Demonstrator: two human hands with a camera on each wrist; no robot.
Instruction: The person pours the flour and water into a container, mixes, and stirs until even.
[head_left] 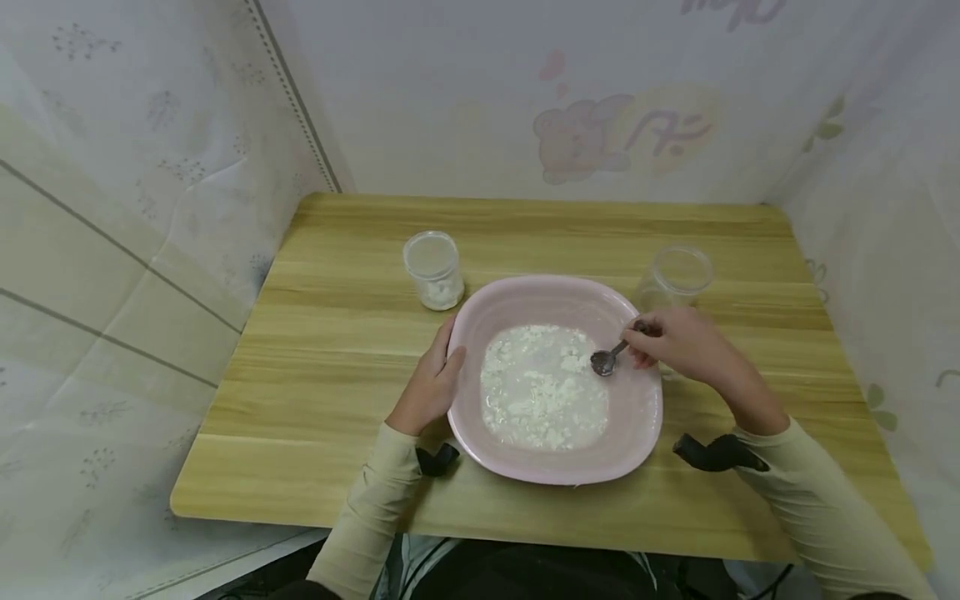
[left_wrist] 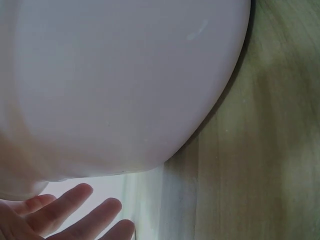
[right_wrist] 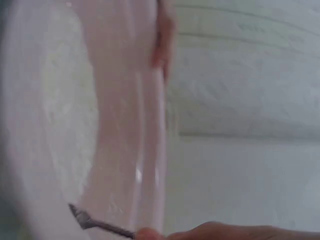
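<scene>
A pink basin (head_left: 555, 467) holds milky liquid with white clumps (head_left: 551, 392). At its left rim, my left hand (head_left: 431, 383) grips the edge, thumb over the inner side. Outside the basin wall (left_wrist: 125, 90), the other fingers (left_wrist: 62, 207) spread below the rim in the left wrist view. My right hand (head_left: 678, 342) pinches the handle of a small metal spoon (head_left: 603, 361) over the right inner wall. The spoon's bowl is beside the white clumps; whether it touches the basin I cannot tell. In the right wrist view the spoon (right_wrist: 90, 221) shows low, blurred.
A clear jar with white lumps (head_left: 438, 287) stands behind the basin at left. Another clear jar (head_left: 681, 271) stands behind my right hand, partly hidden. Everything rests on a wooden table (head_left: 315, 400), with printed curtains (head_left: 450, 100) around its back and sides.
</scene>
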